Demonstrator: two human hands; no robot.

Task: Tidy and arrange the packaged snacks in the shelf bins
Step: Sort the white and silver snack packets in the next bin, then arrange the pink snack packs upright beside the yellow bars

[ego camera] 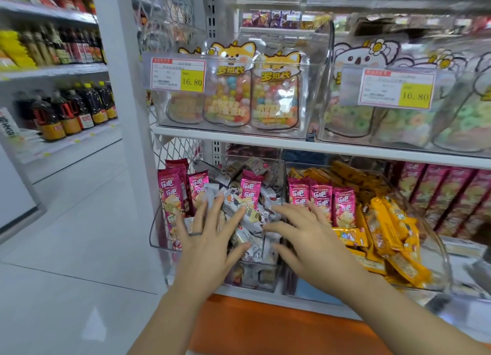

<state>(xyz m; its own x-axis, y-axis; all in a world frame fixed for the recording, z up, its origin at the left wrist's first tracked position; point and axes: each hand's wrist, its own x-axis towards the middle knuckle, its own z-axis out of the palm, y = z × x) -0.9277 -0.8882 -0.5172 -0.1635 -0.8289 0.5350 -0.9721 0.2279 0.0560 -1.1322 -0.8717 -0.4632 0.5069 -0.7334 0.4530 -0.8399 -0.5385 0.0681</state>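
- Lying in a loose jumble, white snack packets [248, 216] fill the middle of the left bin [155, 237] on the lower shelf [252, 295]. Their long sides point every which way, many slanted.
- Pink packets [170, 192] stand upright along that bin's left wall, with one more poking up mid-pile.
- The left hand [210, 244] reaches in over the pile's left half, grip apart, fingers straight and spread, holding nothing. Its fingertips seem to rest on the white packets.
- The right hand [313, 241] mirrors it over the right half, grip also apart and empty, beside the wall shared with the right bin [437, 237].
- The pile lies directly under and just ahead of both hands. The left hand is nearer the upright pink row, so it looks better placed to square stray packets against it.
- The right bin holds upright pink packets at its front left and tumbled yellow packets [390, 222].
- On the upper shelf [239, 136], candy bags [276, 97] stand behind a price tag [178, 74].
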